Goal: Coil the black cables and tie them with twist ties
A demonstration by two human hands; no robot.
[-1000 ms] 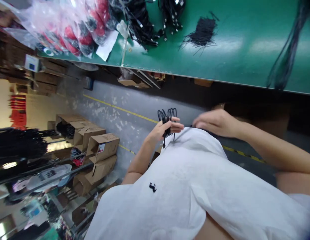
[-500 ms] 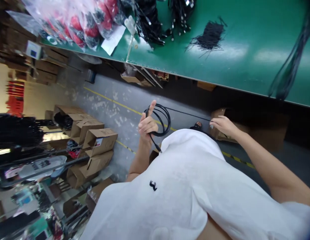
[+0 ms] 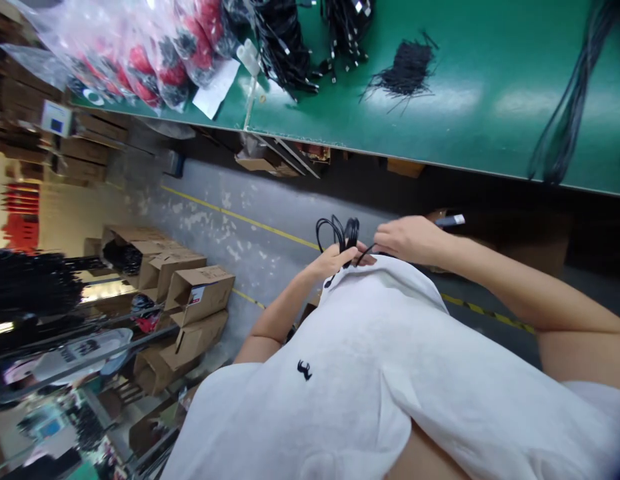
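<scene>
In front of the white shirt, my left hand (image 3: pixel 335 259) is closed on a coiled black cable (image 3: pixel 351 233), whose loops stand up above the fingers. My right hand (image 3: pixel 407 239) sits just to the right, fingers pinched on a strand of the same cable that runs across to the coil. A cable plug (image 3: pixel 451 221) with a light metal tip sticks out past the back of my right hand. Shirt cloth and the hand itself hide part of my left fingers.
Along the top runs a green workbench (image 3: pixel 470 143) bearing bundled black cables (image 3: pixel 283 50), a pile of short black ties (image 3: pixel 407 67), loose long cables (image 3: pixel 570 113) and bagged red-and-black items (image 3: pixel 140 63). Cardboard boxes (image 3: pixel 203 293) stand on the left floor.
My right hand has come left, close to my left hand, and the stretched strand is now short. My left hand has turned and moved right, its pointing finger lowered.
</scene>
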